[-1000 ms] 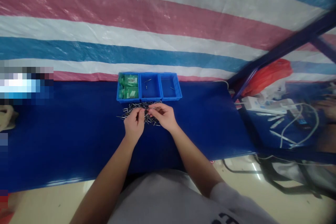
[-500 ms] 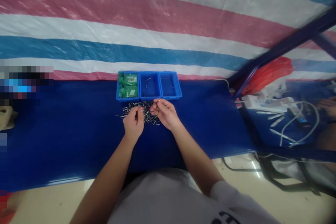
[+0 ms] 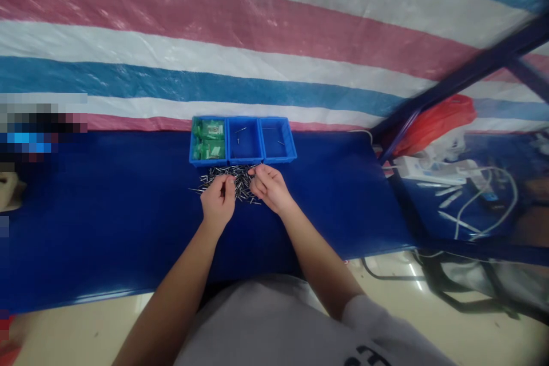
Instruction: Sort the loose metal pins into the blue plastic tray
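Note:
A loose pile of thin metal pins, like blind rivets, lies on the blue table in front of me. My left hand is closed in a pinch at the pile's near left side, thumb against the bent fingers. Whatever it grips is too small to make out. Over the pile's right side, my right hand has thumb and forefinger pressed together; what lies between them is hidden. Just behind the pile stand three joined blue bins. Green packets fill the left bin, while the middle bin and right bin each hold a few pins.
A striped plastic sheet hangs behind the blue table. To the right, a dark metal frame stands before a red bag, a white power strip and loose cables. A beige object sits at the far left.
My right hand has shifted slightly, and its fingers look a little more curled. My left hand keeps its pinch in the same place. The bins and pile look unchanged.

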Motion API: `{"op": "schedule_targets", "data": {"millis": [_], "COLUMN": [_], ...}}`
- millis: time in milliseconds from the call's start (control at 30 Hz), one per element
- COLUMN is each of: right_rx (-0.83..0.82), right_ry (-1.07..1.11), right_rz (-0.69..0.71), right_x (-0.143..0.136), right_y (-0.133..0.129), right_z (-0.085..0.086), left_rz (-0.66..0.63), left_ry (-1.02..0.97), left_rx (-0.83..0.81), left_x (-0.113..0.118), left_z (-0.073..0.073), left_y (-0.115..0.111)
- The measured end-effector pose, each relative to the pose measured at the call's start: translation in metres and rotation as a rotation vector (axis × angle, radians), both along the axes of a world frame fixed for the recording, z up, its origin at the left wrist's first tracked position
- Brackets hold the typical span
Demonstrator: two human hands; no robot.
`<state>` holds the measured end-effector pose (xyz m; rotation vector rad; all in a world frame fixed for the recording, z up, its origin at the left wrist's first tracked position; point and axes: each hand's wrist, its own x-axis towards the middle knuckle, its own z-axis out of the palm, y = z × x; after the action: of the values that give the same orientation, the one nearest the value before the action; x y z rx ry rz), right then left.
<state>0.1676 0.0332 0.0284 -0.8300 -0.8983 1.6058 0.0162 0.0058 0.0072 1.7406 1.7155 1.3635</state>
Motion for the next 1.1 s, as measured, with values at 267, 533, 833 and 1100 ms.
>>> {"op": "schedule_targets", "data": {"millis": [267,533,833,1100], "right_rx": [0.041,0.051,0.077,0.084], "right_ry": [-0.230,-0.299,-0.242,-0.171], "right_rz": [0.000,-0.040,-0.011,0.004], "right_x": [-0.0003,-0.0004,-0.0026,-0.0024], "right_y": [-0.0019,-0.0024,0.0006,0.0000], "right_z": [-0.0025,-0.0017,-0.0074,-0.0056], "left_rz": [-0.123,-0.144,-0.094,-0.096], "left_ry": [-0.004,0.002,-0.005,0.056], "left_rx": [-0.018,-0.018,-0.031,-0.016], "left_x": [0.0021,0.0005,0.0012,-0.0014], "left_z": [-0.0004,-0.0015,-0.0022,0.0004], "left_y": [0.0013,0.0012,0.0024,0.0012]}}
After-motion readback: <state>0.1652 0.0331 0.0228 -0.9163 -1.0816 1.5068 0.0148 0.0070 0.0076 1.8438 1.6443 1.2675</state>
